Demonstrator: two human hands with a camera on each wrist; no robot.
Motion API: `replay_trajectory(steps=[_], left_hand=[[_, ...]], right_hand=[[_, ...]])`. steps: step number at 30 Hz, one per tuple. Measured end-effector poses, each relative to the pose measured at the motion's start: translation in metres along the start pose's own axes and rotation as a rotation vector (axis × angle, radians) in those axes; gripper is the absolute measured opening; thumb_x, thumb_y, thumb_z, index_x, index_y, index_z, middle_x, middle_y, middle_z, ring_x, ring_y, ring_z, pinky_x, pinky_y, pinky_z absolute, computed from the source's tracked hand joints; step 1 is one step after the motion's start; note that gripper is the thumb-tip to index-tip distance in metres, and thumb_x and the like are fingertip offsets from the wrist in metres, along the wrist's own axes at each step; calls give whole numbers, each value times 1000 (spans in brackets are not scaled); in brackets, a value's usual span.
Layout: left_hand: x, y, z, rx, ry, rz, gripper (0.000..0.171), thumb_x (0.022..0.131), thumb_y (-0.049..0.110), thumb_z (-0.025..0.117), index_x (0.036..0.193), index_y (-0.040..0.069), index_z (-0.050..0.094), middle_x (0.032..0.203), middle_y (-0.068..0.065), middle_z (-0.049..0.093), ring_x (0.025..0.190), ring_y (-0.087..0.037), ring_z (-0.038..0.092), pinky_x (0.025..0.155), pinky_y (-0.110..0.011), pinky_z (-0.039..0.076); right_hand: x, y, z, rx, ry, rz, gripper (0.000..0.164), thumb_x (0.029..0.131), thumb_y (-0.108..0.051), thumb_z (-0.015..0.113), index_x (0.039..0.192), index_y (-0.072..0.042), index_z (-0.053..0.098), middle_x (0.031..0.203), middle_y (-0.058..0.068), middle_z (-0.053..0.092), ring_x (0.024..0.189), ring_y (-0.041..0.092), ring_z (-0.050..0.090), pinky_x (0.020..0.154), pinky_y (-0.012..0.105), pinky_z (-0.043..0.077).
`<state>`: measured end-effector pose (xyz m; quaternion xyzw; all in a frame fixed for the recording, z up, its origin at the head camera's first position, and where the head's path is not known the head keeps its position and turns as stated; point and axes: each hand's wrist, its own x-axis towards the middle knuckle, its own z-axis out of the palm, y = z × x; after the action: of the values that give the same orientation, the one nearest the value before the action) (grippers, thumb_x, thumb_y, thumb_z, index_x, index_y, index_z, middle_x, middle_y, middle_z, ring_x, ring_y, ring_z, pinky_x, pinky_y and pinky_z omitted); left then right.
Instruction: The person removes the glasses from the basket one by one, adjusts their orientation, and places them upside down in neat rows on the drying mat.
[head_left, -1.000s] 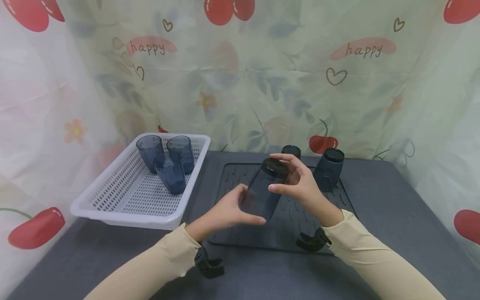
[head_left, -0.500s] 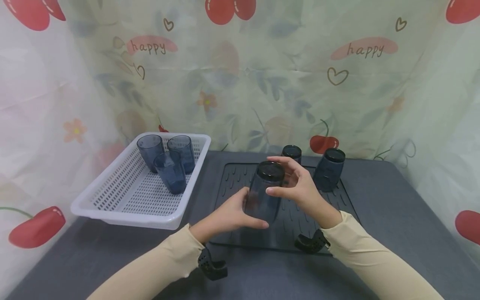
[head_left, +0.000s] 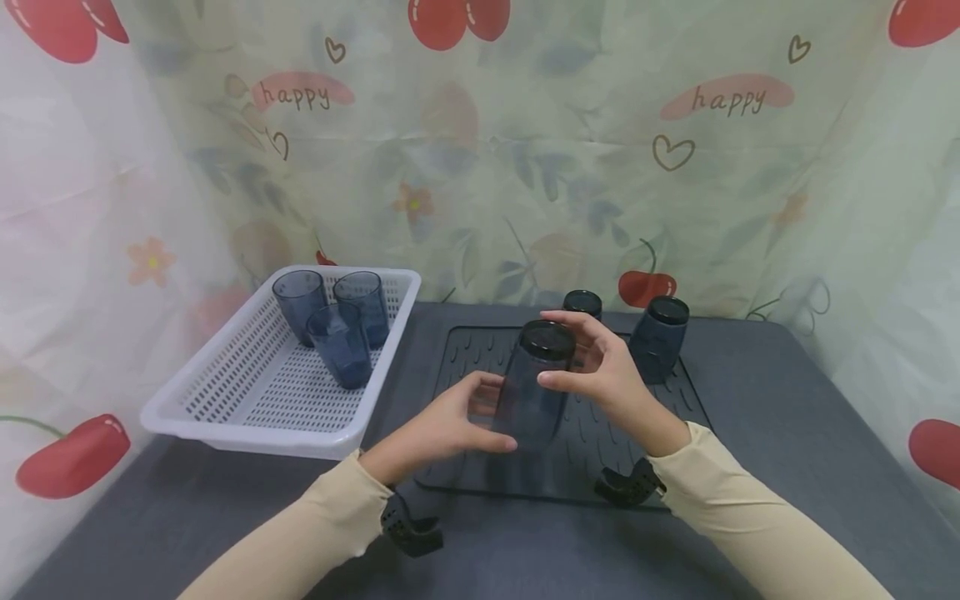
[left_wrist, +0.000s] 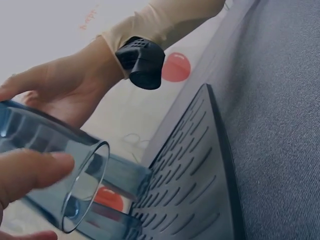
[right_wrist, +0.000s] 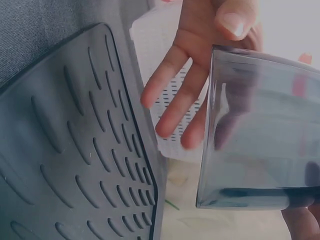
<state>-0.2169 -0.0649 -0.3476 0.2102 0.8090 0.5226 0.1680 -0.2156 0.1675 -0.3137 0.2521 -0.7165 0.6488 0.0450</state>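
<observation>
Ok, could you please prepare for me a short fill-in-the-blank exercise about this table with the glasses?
1. The white basket holds ____ glasses.
2. The right hand holds another glass turned upside ____.
3. Seen from the person's side, the basket stands to the ____ of the dark mat.
4. The curtain behind shows the printed word ____ twice.

Missing words: three; down; left; happy.

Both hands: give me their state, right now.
Left hand: open, beside the glass, not gripping it.
Right hand: holding that glass, upside down, near its base.
</observation>
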Motion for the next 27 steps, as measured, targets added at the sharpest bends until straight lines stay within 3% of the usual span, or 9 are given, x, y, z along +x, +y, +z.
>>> replay_trajectory(steps=[10, 14, 21, 27], left_hand=[[-14, -10, -12, 22, 21, 6, 59, 87, 23, 73, 137, 7, 45, 133, -15, 54, 121, -33, 56, 92, -46, 52], [-23, -13, -18, 37, -42, 22, 50, 90, 23, 68, 132, 4, 49, 127, -17, 57, 115, -30, 59, 89, -42, 52], [-35, -22, -21, 66, -226, 40, 40, 94, 21, 63, 125, -2, 54, 116, -18, 63, 105, -23, 64, 85, -32, 53], [-41, -24, -21, 70, -279, 13, 38, 94, 21, 63, 124, 0, 55, 114, -16, 63, 102, -20, 64, 84, -30, 52]], right_hand=[[0, 0, -5, -34, 26, 20, 67, 81, -4, 75, 141, -13, 46, 129, 3, 56, 110, 16, 60, 85, 28, 54], [2, 1, -6, -42, 38, 32, 67, 81, -4, 75, 141, -14, 46, 129, 3, 56, 110, 16, 61, 85, 27, 54], [10, 4, -5, -72, 55, 48, 67, 81, -7, 76, 141, -14, 47, 130, 3, 56, 109, 14, 61, 86, 26, 54], [18, 1, -2, -97, 59, 79, 67, 80, -13, 79, 139, -22, 48, 131, 4, 56, 111, 17, 61, 87, 30, 54]])
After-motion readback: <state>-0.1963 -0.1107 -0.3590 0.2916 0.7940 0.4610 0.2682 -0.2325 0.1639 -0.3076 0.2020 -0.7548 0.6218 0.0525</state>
